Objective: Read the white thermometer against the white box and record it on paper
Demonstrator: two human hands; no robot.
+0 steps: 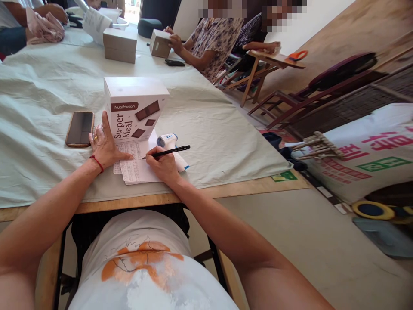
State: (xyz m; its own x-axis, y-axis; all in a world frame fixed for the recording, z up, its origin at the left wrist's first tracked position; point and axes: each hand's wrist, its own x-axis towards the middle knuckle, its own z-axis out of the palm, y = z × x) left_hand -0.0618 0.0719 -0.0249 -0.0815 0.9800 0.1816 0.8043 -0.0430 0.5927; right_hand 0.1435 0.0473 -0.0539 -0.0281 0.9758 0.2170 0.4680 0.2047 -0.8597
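Note:
My right hand (162, 164) is closed around a black pen (174, 151), its tip at the paper sheets (138, 168) on the table. Rows of small writing cover the left part of the top sheet. My left hand (106, 144) lies spread, the thumb on the sheets and the fingers beside a white box (137, 110). That box stands upright at the back of the papers and is printed "NutriMotion Su-per Meal". Partly hidden behind my right hand is a white infrared thermometer (168, 139). A smartphone (80, 128) rests left of my left hand.
A pale green cloth (226, 142) covers the table. Farther back stand a brown cardboard box (120, 45) and a dark case (149, 27). Across the table, a person's hands hold another box (160, 43). Chairs (290, 94) and a printed white sack (361, 150) are at the right.

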